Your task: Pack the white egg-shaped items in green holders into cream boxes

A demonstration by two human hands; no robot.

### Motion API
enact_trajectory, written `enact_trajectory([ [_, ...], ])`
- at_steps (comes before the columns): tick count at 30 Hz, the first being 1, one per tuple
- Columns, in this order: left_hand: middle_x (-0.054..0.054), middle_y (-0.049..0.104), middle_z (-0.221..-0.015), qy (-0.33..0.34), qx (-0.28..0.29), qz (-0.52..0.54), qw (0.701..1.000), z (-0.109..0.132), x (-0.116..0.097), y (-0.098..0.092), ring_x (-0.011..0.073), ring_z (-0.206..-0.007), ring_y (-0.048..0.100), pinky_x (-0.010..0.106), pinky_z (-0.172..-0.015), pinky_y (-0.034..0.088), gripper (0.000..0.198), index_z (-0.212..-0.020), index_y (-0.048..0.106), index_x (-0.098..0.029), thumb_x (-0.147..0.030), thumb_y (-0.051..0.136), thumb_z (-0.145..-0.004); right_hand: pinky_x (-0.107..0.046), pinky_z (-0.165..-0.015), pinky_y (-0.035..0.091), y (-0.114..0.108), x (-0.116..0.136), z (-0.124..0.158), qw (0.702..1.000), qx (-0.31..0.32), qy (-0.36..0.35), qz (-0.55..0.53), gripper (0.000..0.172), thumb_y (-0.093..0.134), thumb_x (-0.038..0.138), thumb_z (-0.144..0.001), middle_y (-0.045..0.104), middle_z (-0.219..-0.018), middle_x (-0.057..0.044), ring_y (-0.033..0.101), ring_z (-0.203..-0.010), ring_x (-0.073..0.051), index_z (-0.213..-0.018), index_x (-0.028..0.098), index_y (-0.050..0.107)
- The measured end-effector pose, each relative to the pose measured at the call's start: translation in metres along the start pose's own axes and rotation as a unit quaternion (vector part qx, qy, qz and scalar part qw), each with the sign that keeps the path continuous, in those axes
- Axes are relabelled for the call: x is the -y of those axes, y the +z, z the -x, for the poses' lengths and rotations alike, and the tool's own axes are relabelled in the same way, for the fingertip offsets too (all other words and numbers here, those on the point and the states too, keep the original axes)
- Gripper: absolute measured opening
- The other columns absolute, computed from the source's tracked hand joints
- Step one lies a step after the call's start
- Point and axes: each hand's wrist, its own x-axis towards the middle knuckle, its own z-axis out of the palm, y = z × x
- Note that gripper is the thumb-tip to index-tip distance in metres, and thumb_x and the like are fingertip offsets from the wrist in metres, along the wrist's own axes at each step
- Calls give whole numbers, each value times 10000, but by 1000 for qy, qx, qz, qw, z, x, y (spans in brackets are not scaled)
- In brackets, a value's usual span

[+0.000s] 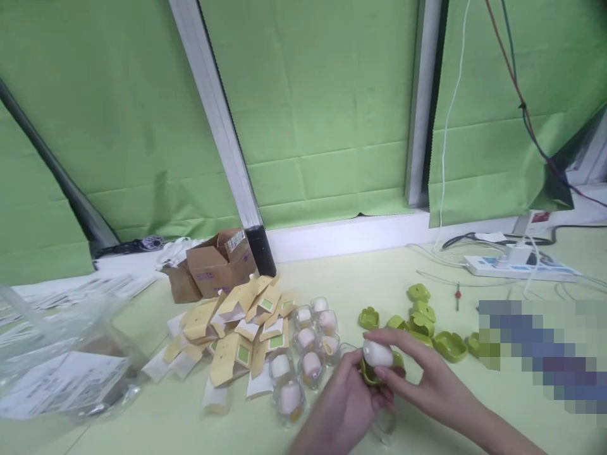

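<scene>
Little writing can be read: the brown cardboard box [218, 265] at the back carries a white sticker and purple print, both too small to make out. The sheets inside the clear plastic bag [61, 366] on the left are equally illegible. The yellow cards [237, 328] heaped on the table [351, 284] show only plain green squares. Low in the middle of the view, the left hand [348, 404] is closed around a green shell [368, 374], gripping it from below. The right hand [429, 379] pinches a white oval piece [378, 354] that sits in that shell. The piece's long axis runs roughly left to right, dipping slightly rightward; which end is its front cannot be told. Clear capsules [308, 354] with pale fillings stand just left of the hands, loose green shells [427, 322] lie just beyond them, and a white power strip [516, 268] lies far right.
</scene>
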Motion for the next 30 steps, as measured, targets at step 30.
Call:
enact_trajectory([
  [30,33,606,-755,43,19,-19,999,2,9,-7,151,-712,512,265,-713,373,221,-845,627,-133,-218,425,-875,-331,-664,516,10,15,5,984,-25,-142,108,481,530,24,-626,641,-910,-58,571,-832,-217,-1061,229,560],
])
